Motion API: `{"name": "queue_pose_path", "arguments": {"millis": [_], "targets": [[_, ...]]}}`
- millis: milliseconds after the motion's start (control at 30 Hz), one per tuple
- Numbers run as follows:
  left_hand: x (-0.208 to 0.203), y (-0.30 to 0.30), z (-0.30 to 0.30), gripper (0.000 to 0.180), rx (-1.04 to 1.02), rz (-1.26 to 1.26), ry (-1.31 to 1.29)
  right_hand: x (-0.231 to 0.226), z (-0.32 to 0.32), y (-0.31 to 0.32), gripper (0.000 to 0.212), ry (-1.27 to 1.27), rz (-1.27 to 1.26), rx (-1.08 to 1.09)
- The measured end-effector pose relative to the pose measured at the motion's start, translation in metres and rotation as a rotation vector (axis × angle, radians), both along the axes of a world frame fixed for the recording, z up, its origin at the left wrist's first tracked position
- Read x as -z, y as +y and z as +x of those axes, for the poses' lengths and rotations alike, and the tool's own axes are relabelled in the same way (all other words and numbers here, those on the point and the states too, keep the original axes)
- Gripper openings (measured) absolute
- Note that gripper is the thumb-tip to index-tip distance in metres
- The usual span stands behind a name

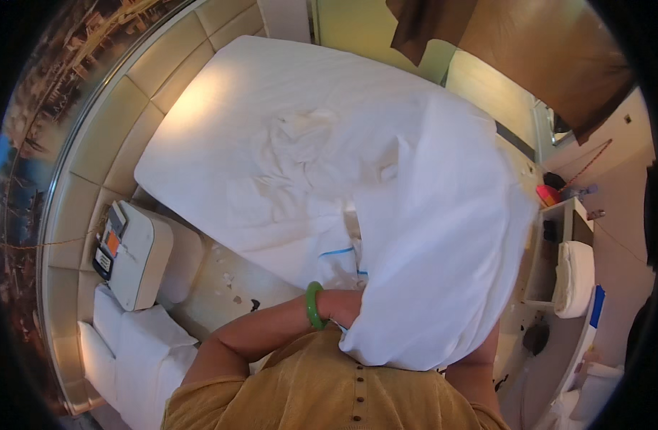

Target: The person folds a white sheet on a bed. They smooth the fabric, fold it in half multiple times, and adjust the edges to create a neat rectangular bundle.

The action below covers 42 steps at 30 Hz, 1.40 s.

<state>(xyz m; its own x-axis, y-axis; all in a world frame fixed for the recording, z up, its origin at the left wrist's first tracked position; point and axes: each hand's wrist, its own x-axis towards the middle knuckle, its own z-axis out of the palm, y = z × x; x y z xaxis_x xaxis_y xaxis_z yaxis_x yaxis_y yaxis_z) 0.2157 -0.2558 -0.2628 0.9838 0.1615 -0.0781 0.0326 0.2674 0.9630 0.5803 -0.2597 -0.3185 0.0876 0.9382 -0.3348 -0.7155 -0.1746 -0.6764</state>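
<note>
A large white bed cover (pixel 443 251) is raised in front of me, bulging over both forearms. My left hand (pixel 345 308), below a green bangle (pixel 314 306), reaches in under its near edge; the fingers are hidden by the cloth. Only the right forearm (pixel 474 373) shows at the lower right, and the hand beyond it is covered by the cover. Further cloth with a blue strip (pixel 336 251) hangs at the near edge of the bed. Beyond lies the white-covered bed (pixel 235 107), with crumpled white cloth (pixel 300 143) in its middle.
A padded headboard (pixel 128 122) runs along the left. Close to the bed's near-left corner stands a white bedside table (pixel 148 265) with small items on top. White linen (pixel 146 351) is piled at the lower left. On the right, a shelf unit (pixel 544 265) holds a folded white towel (pixel 574 279).
</note>
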Motion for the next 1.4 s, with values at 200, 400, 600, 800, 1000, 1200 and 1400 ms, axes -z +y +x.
{"name": "queue_pose_path", "arguments": {"millis": [200, 400, 600, 800, 1000, 1200, 1400], "targets": [[0.031, -0.048, 0.007, 0.070, -0.329, 0.008, -0.084, 0.051, -0.069, -0.020, 0.053, 0.041, -0.197, -0.053], [0.072, -0.081, 0.031, 0.046, -0.648, -0.447, -0.155, 0.072, -0.121, -0.127, 0.050, 0.202, -0.405, -0.311], [0.026, -0.003, 0.039, 0.041, -1.108, -0.562, -0.256, 0.025, -0.085, -0.028, 0.047, 0.195, -0.097, -0.263], [-0.075, 0.047, 0.014, 0.045, -1.016, -0.074, -0.758, -0.132, 0.033, 0.078, 0.052, 0.054, 0.621, -0.051], [-0.047, 0.034, 0.035, 0.053, -1.052, -0.345, -0.323, -0.099, 0.115, 0.081, 0.058, 0.207, 0.669, 0.107], [0.025, -0.017, 0.116, 0.045, -1.197, -0.755, -0.122, 0.142, 0.039, -0.019, 0.079, 0.730, -0.162, -0.259], [0.056, 0.003, 0.131, 0.037, -1.050, -1.146, -0.183, 0.136, -0.051, -0.061, 0.056, 0.634, -0.363, -0.443]]}}
